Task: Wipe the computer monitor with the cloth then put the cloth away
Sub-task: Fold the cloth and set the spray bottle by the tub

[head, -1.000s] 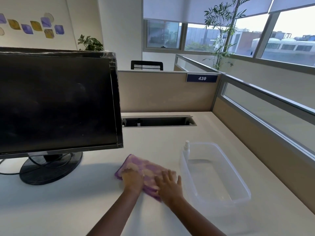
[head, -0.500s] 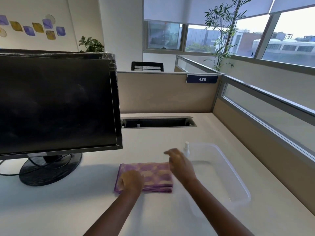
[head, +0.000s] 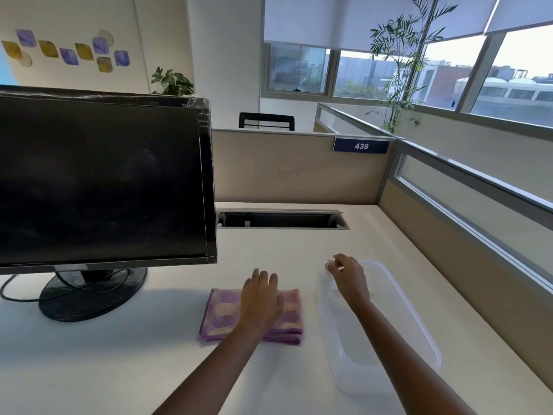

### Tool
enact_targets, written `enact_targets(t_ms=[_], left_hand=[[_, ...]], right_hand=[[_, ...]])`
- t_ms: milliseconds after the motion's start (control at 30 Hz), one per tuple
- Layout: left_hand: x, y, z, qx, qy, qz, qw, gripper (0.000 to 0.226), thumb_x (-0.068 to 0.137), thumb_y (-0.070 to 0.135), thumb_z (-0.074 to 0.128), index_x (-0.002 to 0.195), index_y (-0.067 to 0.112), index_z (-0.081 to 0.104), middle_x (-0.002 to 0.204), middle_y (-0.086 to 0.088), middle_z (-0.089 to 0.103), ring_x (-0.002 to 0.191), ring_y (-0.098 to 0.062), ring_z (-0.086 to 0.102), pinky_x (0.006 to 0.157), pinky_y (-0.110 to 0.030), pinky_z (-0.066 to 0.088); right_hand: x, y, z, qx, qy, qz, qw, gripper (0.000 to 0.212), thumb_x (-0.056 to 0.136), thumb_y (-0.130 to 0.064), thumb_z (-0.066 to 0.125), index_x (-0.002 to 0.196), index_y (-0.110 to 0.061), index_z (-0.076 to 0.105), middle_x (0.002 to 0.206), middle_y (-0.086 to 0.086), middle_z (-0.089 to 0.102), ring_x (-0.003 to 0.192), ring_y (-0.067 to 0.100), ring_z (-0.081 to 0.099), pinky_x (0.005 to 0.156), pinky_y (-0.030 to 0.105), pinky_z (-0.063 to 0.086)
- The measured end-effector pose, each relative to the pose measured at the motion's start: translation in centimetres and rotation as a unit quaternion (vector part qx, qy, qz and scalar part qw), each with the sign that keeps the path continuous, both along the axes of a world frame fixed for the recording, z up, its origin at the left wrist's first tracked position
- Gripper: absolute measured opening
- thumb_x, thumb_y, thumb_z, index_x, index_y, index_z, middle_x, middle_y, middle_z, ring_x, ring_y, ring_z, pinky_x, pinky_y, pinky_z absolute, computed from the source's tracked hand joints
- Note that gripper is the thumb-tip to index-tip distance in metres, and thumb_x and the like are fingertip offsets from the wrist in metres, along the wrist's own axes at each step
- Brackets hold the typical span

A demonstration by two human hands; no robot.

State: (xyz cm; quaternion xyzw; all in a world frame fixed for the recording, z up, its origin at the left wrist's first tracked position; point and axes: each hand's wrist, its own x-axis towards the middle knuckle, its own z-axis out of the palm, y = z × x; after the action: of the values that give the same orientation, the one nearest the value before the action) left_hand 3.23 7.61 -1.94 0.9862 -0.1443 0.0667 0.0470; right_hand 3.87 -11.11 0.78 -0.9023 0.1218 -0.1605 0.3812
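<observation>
Both bare forearms reach forward from the bottom edge. The left hand [head: 263, 298] lies flat, palm down, fingers extended and close together, pressing on what is under it. The right hand [head: 348, 272] is held farther forward and to the right, fingers curled with the fingertips [head: 330, 266] pinched on something small and pale.

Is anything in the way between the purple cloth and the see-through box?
Nothing visible. The cloth lies on the desk right beside the clear box, with only bare desk between them. The right hand hovers over the box's far corner.
</observation>
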Motion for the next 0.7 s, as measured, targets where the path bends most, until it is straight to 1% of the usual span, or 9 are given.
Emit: enact_targets(t_ms=[67, 200, 333, 400, 467, 533, 600, 633, 700], left_hand=[[-0.1, -0.6, 0.5, -0.055, 0.006, -0.022, 0.998, 0.042, 0.094, 0.029, 0.036, 0.131, 0.01, 0.039, 0.133, -0.009, 0.048, 0.128, -0.023, 0.036, 0.1, -0.034, 0.036], [-0.7, -2.2, 1.9, -0.244, 0.017, -0.044, 0.969, 0.033, 0.093, 0.025, 0.041, 0.123, 0.015, 0.051, 0.124, -0.004, 0.058, 0.117, -0.02, 0.049, 0.092, -0.029, 0.041], [-0.7, -3.9, 3.2, -0.365, 0.045, -0.073, 0.927, 0.04, 0.09, 0.03, 0.052, 0.128, 0.021, 0.045, 0.127, -0.003, 0.056, 0.115, -0.018, 0.051, 0.087, -0.025, 0.041], [-0.5, -4.5, 3.8, -0.416, 0.085, -0.083, 0.902, 0.049, 0.086, 0.034, 0.058, 0.132, 0.023, 0.041, 0.129, -0.003, 0.053, 0.115, -0.018, 0.051, 0.087, -0.027, 0.041], [-0.3, -4.8, 4.3, -0.456, 0.115, -0.088, 0.878, 0.057, 0.083, 0.035, 0.063, 0.133, 0.024, 0.039, 0.129, -0.003, 0.051, 0.112, -0.018, 0.052, 0.087, -0.03, 0.044], [-0.4, -5.0, 4.6, -0.477, 0.119, -0.096, 0.866, 0.058, 0.082, 0.035, 0.065, 0.131, 0.02, 0.039, 0.123, -0.003, 0.052, 0.103, -0.016, 0.052, 0.084, -0.026, 0.045], [-0.6, -4.9, 4.8, -0.505, 0.122, -0.093, 0.849, 0.053, 0.083, 0.032, 0.064, 0.127, 0.014, 0.042, 0.113, -0.005, 0.053, 0.092, -0.015, 0.054, 0.076, -0.022, 0.047], [-0.7, -4.8, 5.0, -0.522, 0.136, -0.089, 0.837, 0.049, 0.084, 0.03, 0.063, 0.125, 0.011, 0.042, 0.106, -0.006, 0.054, 0.083, -0.013, 0.056, 0.07, -0.018, 0.049], [-1.2, -4.2, 5.3, -0.555, 0.179, -0.093, 0.807, 0.045, 0.085, 0.028, 0.063, 0.12, 0.007, 0.043, 0.09, -0.003, 0.052, 0.063, -0.007, 0.055, 0.056, -0.011, 0.05]], right_hand=[[-0.4, -0.2, 0.2, 0.006, -0.022, 0.001, 1.0, 0.025, 0.093, -0.014, 0.053, 0.114, -0.002, 0.06, 0.111, 0.017, 0.061, 0.09, 0.021, 0.054, 0.077, 0.025, 0.038], [-1.5, -0.4, 2.5, 0.004, -0.088, 0.011, 0.996, 0.023, 0.094, -0.014, 0.052, 0.113, -0.004, 0.06, 0.112, 0.013, 0.06, 0.087, 0.016, 0.054, 0.075, 0.026, 0.043], [-2.6, -0.1, 5.8, 0.004, -0.16, 0.043, 0.986, 0.024, 0.094, -0.014, 0.051, 0.114, -0.003, 0.059, 0.112, 0.011, 0.058, 0.089, 0.017, 0.054, 0.072, 0.023, 0.042], [-3.2, 0.3, 7.5, 0.009, -0.195, 0.057, 0.979, 0.023, 0.094, -0.014, 0.051, 0.111, -0.002, 0.059, 0.107, 0.007, 0.056, 0.087, 0.017, 0.054, 0.066, 0.017, 0.042], [-3.7, 0.9, 8.8, 0.035, -0.214, 0.076, 0.973, 0.02, 0.095, -0.014, 0.05, 0.109, -0.003, 0.06, 0.103, 0.003, 0.056, 0.086, 0.016, 0.054, 0.066, 0.019, 0.045], [-3.9, 1.5, 9.6, 0.08, -0.213, 0.093, 0.969, 0.019, 0.095, -0.014, 0.049, 0.107, -0.005, 0.061, 0.102, 0.004, 0.057, 0.086, 0.017, 0.054, 0.067, 0.024, 0.048], [-3.9, 2.3, 10.0, 0.124, -0.211, 0.109, 0.964, 0.018, 0.094, -0.013, 0.05, 0.107, -0.006, 0.061, 0.101, 0.007, 0.059, 0.086, 0.017, 0.055, 0.062, 0.017, 0.048], [-3.9, 2.7, 10.0, 0.141, -0.212, 0.113, 0.96, 0.017, 0.094, -0.013, 0.05, 0.107, -0.008, 0.06, 0.1, 0.006, 0.059, 0.085, 0.017, 0.055, 0.061, 0.014, 0.048], [-3.9, 3.6, 9.8, 0.149, -0.223, 0.115, 0.957, 0.016, 0.094, -0.015, 0.052, 0.109, -0.013, 0.058, 0.096, 0.003, 0.059, 0.082, 0.013, 0.055, 0.062, 0.011, 0.048]])
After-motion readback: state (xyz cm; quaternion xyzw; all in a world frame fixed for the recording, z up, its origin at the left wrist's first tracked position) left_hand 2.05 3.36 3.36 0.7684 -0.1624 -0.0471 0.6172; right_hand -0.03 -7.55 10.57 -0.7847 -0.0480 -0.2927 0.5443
